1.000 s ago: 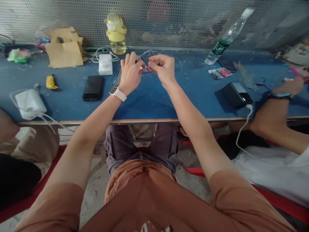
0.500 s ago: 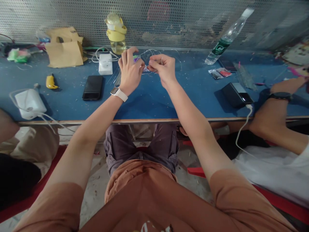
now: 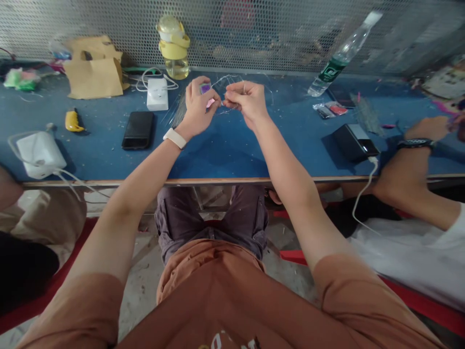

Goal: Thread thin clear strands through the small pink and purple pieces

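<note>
Above the far part of the blue table, my left hand [image 3: 198, 109] is closed in a pinch, thumb against bent fingers. What lies in its pinch is too small to make out; a small purple and pink item [image 3: 205, 88] shows by its fingers. Close by on the right, my right hand [image 3: 250, 103] pinches a thin, clear, wire-like strand [image 3: 225, 78], which loops behind and between both hands. The fingertips of the two hands almost meet. A bundle of fine straight strands [image 3: 178, 111] lies beside my left hand.
Left of my hands are a black phone-like block [image 3: 138, 130], a white charger [image 3: 157, 94], a yellow cutter [image 3: 73, 121] and a yellow-lidded bottle [image 3: 174, 51]. On the right stand a tilted water bottle [image 3: 339, 60] and a black power bank [image 3: 356, 143]. A co-worker's arm [image 3: 414, 155] rests farther right.
My left hand has turned and its raised fingers have curled inward, showing more of the purple item. My right hand keeps its pinch almost in place.
</note>
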